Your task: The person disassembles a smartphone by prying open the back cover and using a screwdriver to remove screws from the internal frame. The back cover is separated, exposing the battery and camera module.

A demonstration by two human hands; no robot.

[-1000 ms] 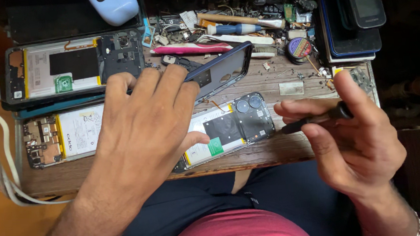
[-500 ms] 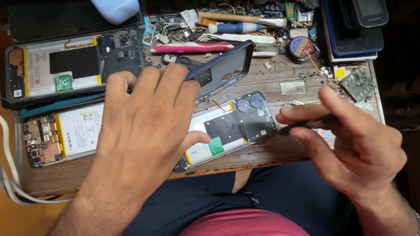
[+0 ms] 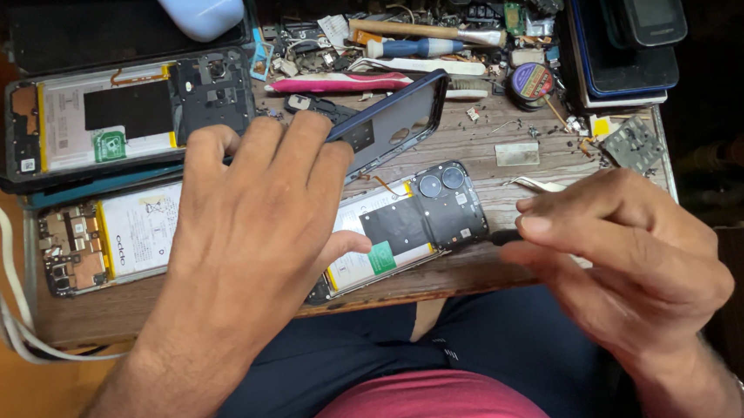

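Left hand (image 3: 259,217): laid palm-down and fingers spread flat over the left part of the opened phone, pressing on it rather than gripping; the thumb rests against the phone's white battery area.
Right hand (image 3: 629,261): fingers curled together, thumb and forefinger pinched on a thin dark tool.
Thin dark tool (image 3: 503,237): only its short tip shows past the fingertips, just beside the right end of the opened phone, near the worktop's front edge; whether it touches the phone cannot be told.
Opened phone (image 3: 412,224): lies back-off and tilted near the middle of the worktop's front edge, black camera block with two round lenses at its right end, white battery with a green sticker beside it.
Dark blue back cover (image 3: 397,124): propped at a slant just behind the opened phone, partly under the left fingertips.
Worktop (image 3: 490,148): worn wood, small.
Left side of worktop: two more stripped phones (image 3: 121,113), one behind the other, batteries showing.
Rear edge: pink-handled tool (image 3: 337,83), blue-handled screwdriver (image 3: 413,47), small solder spool (image 3: 531,82), loose parts.
Right rear corner: stack of dark phones (image 3: 627,43) with a keypad handset on top.
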